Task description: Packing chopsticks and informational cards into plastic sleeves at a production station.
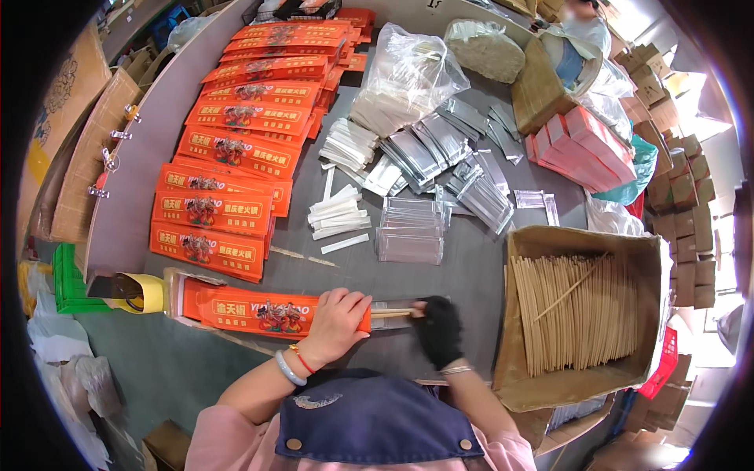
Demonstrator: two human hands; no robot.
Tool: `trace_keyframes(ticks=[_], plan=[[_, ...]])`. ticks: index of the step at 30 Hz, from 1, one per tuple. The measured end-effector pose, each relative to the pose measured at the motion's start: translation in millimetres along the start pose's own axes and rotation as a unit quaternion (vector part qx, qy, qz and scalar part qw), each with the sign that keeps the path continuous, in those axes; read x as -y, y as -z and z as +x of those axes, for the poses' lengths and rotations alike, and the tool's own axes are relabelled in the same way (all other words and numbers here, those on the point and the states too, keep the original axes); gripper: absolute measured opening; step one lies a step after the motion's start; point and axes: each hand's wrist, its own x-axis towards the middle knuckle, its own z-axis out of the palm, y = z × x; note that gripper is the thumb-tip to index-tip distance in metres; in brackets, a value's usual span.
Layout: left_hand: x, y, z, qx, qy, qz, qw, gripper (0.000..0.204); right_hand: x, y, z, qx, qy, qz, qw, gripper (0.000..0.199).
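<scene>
In front of me lies a stack of red printed chopstick sleeves [243,310], its left end in a cardboard holder [174,292]. My left hand [338,320] has its fingers bent over the right end of the top sleeve, gripping it. A pair of wooden chopsticks [390,313] sticks out of that end. My right hand [437,330], in a black glove and blurred by motion, pinches the chopsticks' outer ends. Beneath them shows a strip of clear plastic [393,302]; how it sits with the sleeve is hidden.
Rows of red sleeves [236,141] overlap at the back left. White paper packets [338,212] and clear plastic-wrapped packets [412,228] lie mid-table. At right stands a cardboard box [542,392] of wooden chopsticks [577,314]. Pink packs [581,149] lie behind it, and a yellow tape dispenser [141,293] sits left.
</scene>
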Motion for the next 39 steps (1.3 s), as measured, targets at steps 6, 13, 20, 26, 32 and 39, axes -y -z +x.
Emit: trace_keyframes(ticks=[6, 13, 20, 26, 32, 39], plan=[[1, 18, 10, 0.074, -0.051, 0.034, 0.995, 0.069, 58, 3, 12, 0.089, 0.063, 0.104, 0.989, 0.050], [12, 109, 52, 0.125, -0.122, 0.057, 0.983, 0.019, 32, 55, 3, 0.055, 0.076, -0.166, 0.982, 0.064], [45, 47, -23, -0.060, 0.128, 0.059, 0.988, 0.071, 37, 60, 2, 0.033, 0.066, -0.115, 0.991, 0.060], [29, 0, -29, -0.074, 0.221, -0.029, 0.972, 0.087, 42, 67, -5, 0.077, 0.091, -0.169, 0.978, 0.062], [34, -2, -37, -0.054, 0.229, -0.039, 0.971, 0.092, 47, 59, -9, 0.124, 0.135, -0.186, 0.965, 0.068], [48, 8, -37, 0.040, 0.211, -0.035, 0.976, 0.097, 62, -40, -5, 0.203, 0.132, -0.091, 0.966, 0.077]])
